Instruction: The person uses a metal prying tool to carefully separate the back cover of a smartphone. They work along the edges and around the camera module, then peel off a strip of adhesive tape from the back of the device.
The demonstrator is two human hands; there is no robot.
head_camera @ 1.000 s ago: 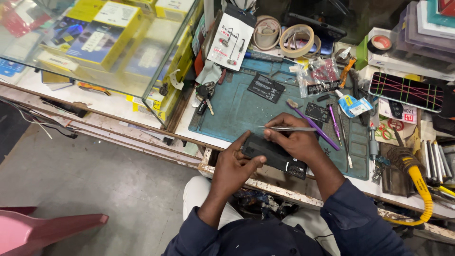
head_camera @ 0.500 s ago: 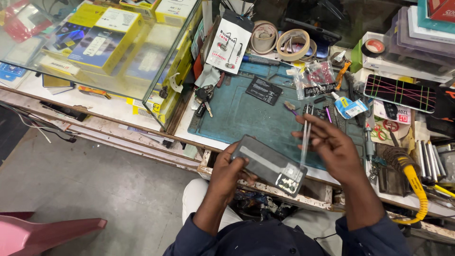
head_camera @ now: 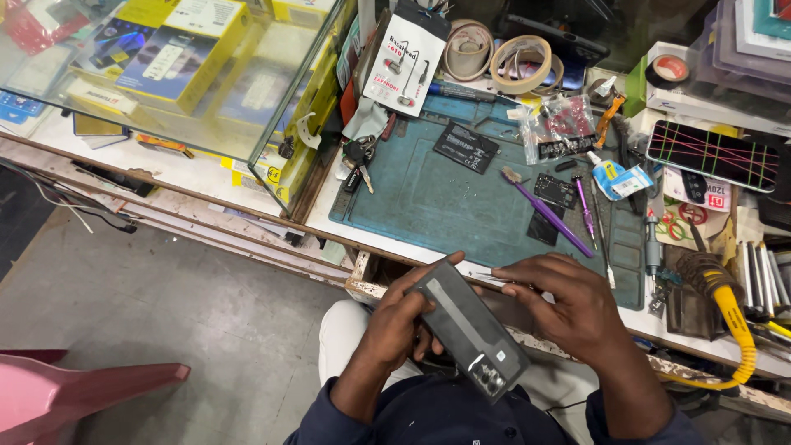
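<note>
The left hand (head_camera: pixel 395 325) is closed around one dark phone (head_camera: pixel 468 330). The phone lies back side up, with its little camera lenses at the end near the person's body. It is held low, just in front of the edge of the desk (head_camera: pixel 247 185), over the person's lap.

The right hand (head_camera: pixel 568 305) is closed too. Its fingers pinch one thin metal tool (head_camera: pixel 488 280), and the tip of the tool is right at the top end of the phone.

On the desk lies one blue-green mat (head_camera: pixel 445 206). On the mat I count one flat black battery (head_camera: pixel 465 147), one purple brush (head_camera: pixel 548 213) and one small purple screwdriver (head_camera: pixel 583 206). One bunch of keys (head_camera: pixel 359 156) lies at the left edge of the mat.

Behind the mat there are two rolls of pale tape (head_camera: pixel 494 58) side by side. One more roll of tape (head_camera: pixel 666 70), a dark one, lies farther right. One phone with a cracked, striped screen (head_camera: pixel 713 155) lies on the right side of the desk. One tool with a yellow handle (head_camera: pixel 733 317) lies near the right edge.

On the left stands one glass case (head_camera: pixel 165 82) with yellow boxes inside. One pink chair (head_camera: pixel 74 391) stands on the floor at the lower left.
</note>
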